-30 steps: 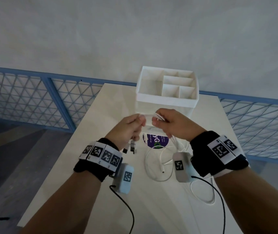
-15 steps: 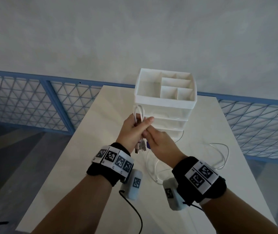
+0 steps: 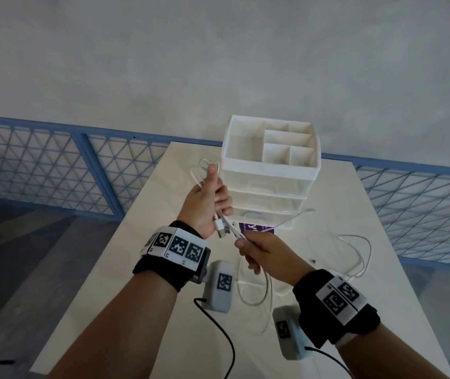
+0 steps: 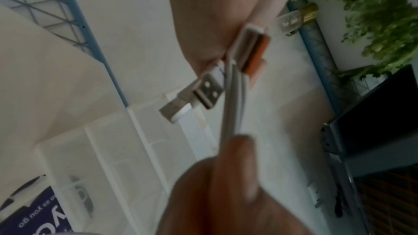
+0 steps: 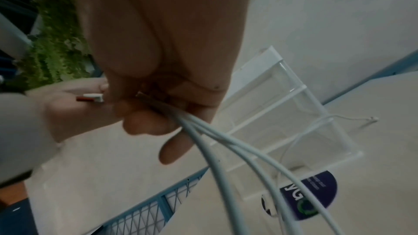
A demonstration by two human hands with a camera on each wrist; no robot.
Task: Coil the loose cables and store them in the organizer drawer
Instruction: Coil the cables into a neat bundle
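Note:
My left hand [image 3: 212, 201] grips a bundle of white cables [image 3: 200, 170] in front of the white organizer [image 3: 270, 170]; loops rise above the raised thumb. USB plugs [image 3: 222, 228] hang below the palm, and the left wrist view shows the metal plugs [image 4: 203, 90] close up. Just below, my right hand [image 3: 256, 250] pinches the strands [image 3: 236, 232] that run from the bundle. The right wrist view has those white strands [image 5: 226, 149] leaving the fingers toward the table. The organizer's clear drawers [image 3: 267, 203] look closed.
More white cable [image 3: 355, 258] lies loose on the table [image 3: 141, 242] to the right, and a loop [image 3: 256, 296] hangs under my right hand. A purple card [image 3: 253, 228] lies at the organizer's foot. A blue mesh railing [image 3: 54, 165] runs behind the table.
My right hand has slid down and back from my left hand along the strands. My left hand has turned, thumb now up, with the loops standing higher and further left.

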